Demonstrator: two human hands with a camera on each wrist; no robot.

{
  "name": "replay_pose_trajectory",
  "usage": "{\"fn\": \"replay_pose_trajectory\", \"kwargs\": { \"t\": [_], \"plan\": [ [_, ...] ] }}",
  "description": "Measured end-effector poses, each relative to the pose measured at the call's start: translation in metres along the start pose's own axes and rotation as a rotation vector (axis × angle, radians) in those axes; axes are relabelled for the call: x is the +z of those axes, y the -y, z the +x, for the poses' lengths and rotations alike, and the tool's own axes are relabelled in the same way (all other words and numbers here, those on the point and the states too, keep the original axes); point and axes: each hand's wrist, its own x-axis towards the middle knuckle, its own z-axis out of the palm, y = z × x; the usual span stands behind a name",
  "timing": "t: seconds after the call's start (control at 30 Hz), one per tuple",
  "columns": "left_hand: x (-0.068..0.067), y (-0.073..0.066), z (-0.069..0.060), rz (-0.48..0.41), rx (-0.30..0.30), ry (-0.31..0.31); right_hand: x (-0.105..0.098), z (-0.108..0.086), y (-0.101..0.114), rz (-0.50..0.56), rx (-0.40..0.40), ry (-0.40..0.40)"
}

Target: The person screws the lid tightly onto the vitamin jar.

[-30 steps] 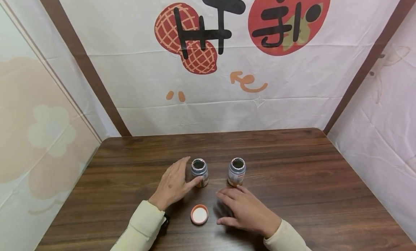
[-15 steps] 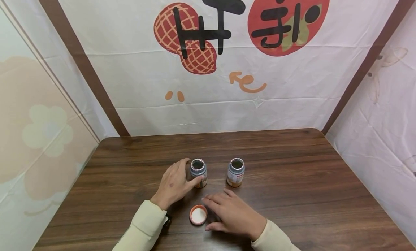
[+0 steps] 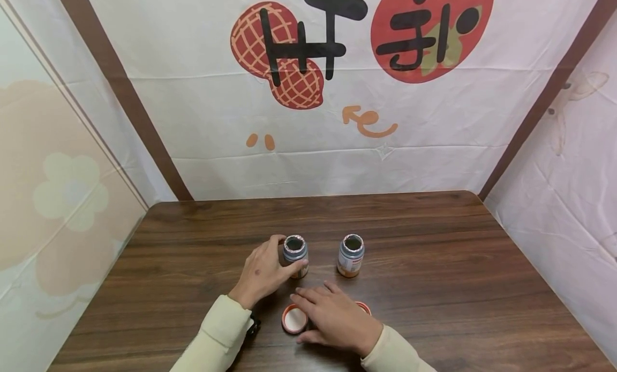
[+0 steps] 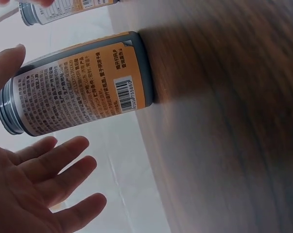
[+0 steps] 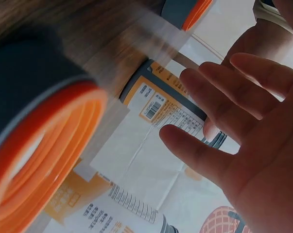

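Beside the left bottle (image 3: 297,267), upright and uncapped, my left hand (image 3: 262,274) has its thumb across the front. In the left wrist view that hand (image 4: 54,179) has spread, relaxed fingers near the bottle (image 4: 83,85); firm contact cannot be made out. My right hand (image 3: 339,318) hovers palm down between two lids, fingers loosely extended and holding nothing. An orange-rimmed lid (image 3: 294,319) lies inside up by its fingertips; another lid (image 3: 365,308) is partly hidden behind the hand. The right wrist view shows one lid (image 5: 83,104) large beside the open hand (image 5: 263,136).
A second uncapped bottle (image 3: 350,262) stands upright to the right of the first. Both are on the brown wooden table (image 3: 434,243), with a printed white cloth (image 3: 202,120) hanging behind its far edge and more cloth at both sides.
My right hand has moved left toward the left lid, uncovering part of the lid on its right. My left hand has shifted slightly right beside the bottle. The bottles stay in place.
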Motion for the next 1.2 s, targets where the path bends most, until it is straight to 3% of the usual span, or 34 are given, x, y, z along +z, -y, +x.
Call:
{"fn": "replay_pose_trajectory", "kwargs": {
  "t": [0.43, 1.2],
  "plan": [
    [0.001, -0.003, 0.002, -0.063, -0.086, 0.043, 0.006, 0.007, 0.006, -0.047, 0.015, 0.02],
    [0.009, -0.002, 0.001, -0.108, -0.108, 0.04, 0.018, 0.013, 0.015, -0.103, 0.064, 0.092]
  ]
}}
